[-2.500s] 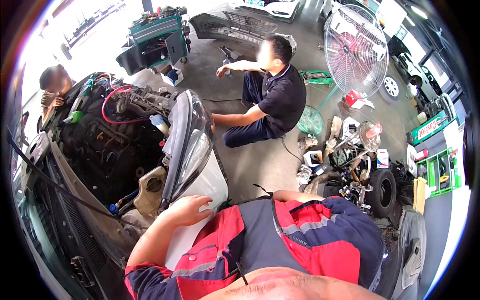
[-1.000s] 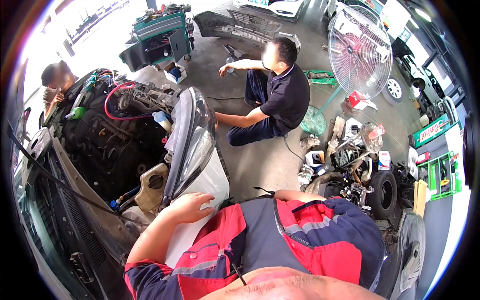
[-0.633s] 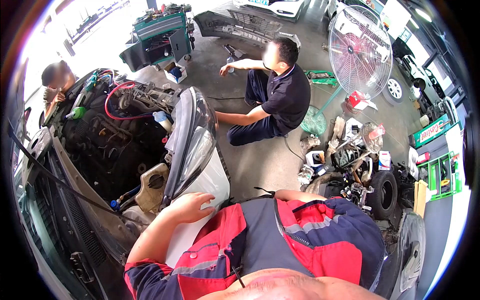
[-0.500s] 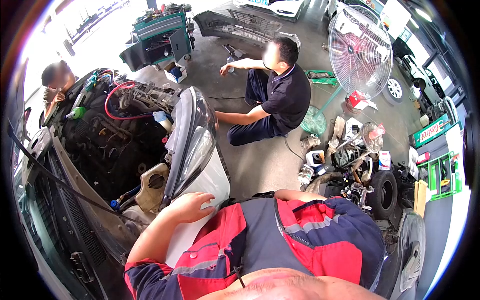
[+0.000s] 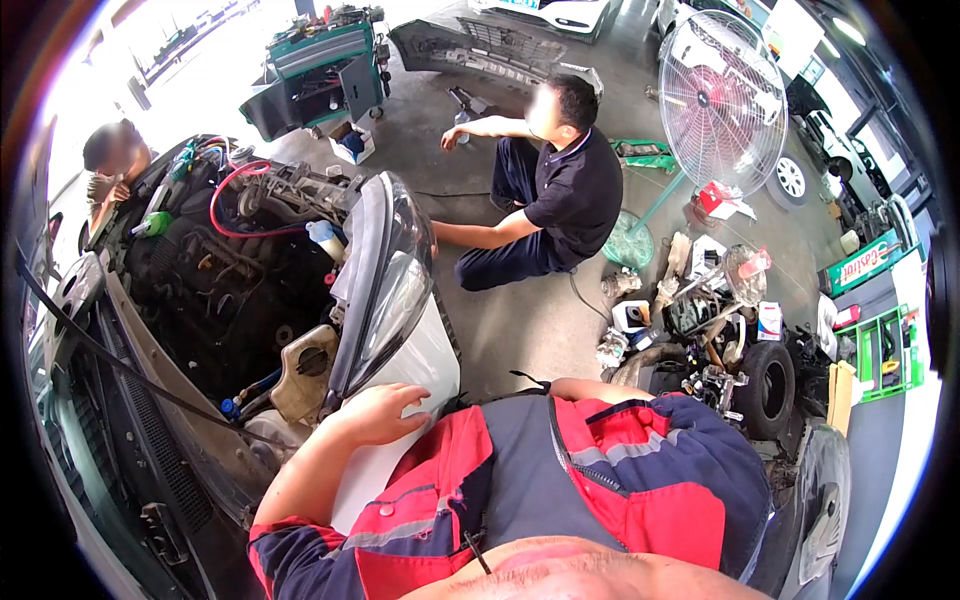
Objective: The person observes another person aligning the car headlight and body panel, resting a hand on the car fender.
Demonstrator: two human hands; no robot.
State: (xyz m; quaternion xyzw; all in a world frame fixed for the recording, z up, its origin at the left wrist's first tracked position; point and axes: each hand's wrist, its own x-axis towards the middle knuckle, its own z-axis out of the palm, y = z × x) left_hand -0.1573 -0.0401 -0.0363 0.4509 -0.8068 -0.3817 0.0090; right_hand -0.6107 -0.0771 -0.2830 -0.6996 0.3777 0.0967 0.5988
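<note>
My left hand [image 5: 385,412] rests on the white fender [image 5: 425,350] beside the headlight [image 5: 385,285]. Its fingers are loosely bent and apart, with nothing held in them. Left of the hand, the open engine bay [image 5: 240,270] shows a yellowed plastic reservoir [image 5: 305,372] with a dark cap. Only my right forearm [image 5: 600,390] shows at my waist; the right hand itself is hidden behind my jacket and body. A dark strap end [image 5: 530,380] sticks out by my waist.
A co-worker [image 5: 575,190] squats at the car's front, one arm reaching behind the headlight. Another person [image 5: 115,165] leans on the far side. Nearby stand a large fan [image 5: 715,110], a tool cart [image 5: 320,75], a detached bumper [image 5: 470,55], a tire [image 5: 768,390] and piled parts.
The dark strap end at my waist sticks up further now. My left hand and the people have hardly moved.
</note>
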